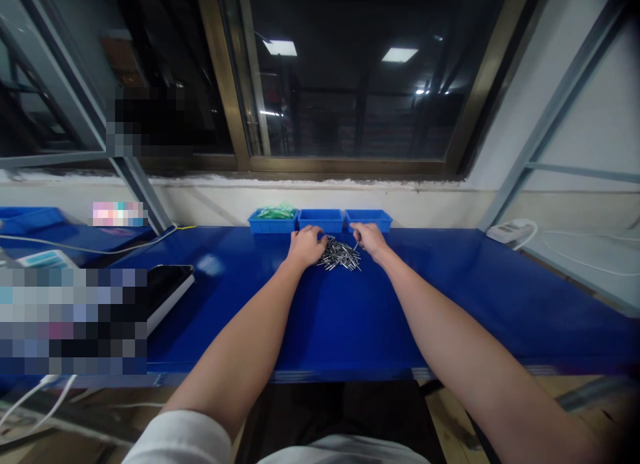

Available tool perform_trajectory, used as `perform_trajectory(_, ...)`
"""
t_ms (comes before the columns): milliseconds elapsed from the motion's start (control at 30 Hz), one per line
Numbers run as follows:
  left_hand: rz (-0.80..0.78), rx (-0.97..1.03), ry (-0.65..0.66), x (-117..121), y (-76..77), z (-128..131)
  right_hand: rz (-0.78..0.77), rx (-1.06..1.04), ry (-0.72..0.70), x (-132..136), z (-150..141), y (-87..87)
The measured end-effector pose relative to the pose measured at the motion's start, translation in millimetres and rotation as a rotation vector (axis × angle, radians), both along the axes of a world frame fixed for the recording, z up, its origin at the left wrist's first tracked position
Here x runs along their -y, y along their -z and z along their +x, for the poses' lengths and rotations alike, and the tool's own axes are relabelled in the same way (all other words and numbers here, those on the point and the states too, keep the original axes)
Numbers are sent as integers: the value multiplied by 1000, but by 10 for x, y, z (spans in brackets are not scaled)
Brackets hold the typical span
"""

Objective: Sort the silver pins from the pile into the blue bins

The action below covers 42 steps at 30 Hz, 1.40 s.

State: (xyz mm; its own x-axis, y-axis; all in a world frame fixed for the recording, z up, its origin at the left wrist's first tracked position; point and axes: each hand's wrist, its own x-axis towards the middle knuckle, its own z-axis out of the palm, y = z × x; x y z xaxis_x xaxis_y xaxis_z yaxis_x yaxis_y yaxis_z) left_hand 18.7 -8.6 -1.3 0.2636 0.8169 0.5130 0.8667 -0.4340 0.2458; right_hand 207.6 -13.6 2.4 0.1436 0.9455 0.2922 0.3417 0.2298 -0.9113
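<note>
A heap of thin, shiny metal pins [341, 254], perhaps rivets or screws, lies on the blue tabletop [350, 317]. At its left edge rests my left hand [305, 247], fingers curled together and touching the pins; whatever is between its fingertips is hidden. My right hand [371, 239] is just off the heap's right side, with thumb and fingers pinching one slim metal pin [356, 247] that points down toward the heap. Behind the hands stand three blue bins: the left bin [254, 224] holds green plastic bags [277, 213], beside a middle bin [321, 221] and a right bin [373, 221].
A dark-screened tablet or phone [173, 275] lies at the left, near a blurred-out area. A white power strip [511, 229] with a cable sits at the right rear. Grey metal posts [143, 191] flank the table, and a window [350, 77] rises behind it.
</note>
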Motion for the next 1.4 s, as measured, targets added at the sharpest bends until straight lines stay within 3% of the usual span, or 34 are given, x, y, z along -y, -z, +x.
perform_trajectory(233, -52, 1, -109, -14, -3, -31, -27, -113, -43, -90, -28, -70)
perform_trajectory(400, -81, -13, -113, -32, 30, -25, 33, -324, -256, -164, -128, -177)
perform_trajectory(500, -91, -22, -105, -49, 40, -26, -49, -341, -323, -150, -117, -166)
perform_trajectory(667, -137, -30, -43, -68, 51, -22, -136, -152, -139, -86, 24, -32)
perform_trajectory(833, -173, -47, 153, -62, 116, 10, -2, 252, 12, -58, 52, 75)
perform_trajectory(967, -223, -80, 264, -71, 183, 11, 78, 506, -28, -34, 18, 126)
perform_trajectory(1167, -248, -99, 286, -89, 189, -2, 89, 520, -121, 22, -19, 102)
perform_trajectory(1400, -284, -141, 275, -48, 139, 11, 86, 568, -131, 51, -58, 83)
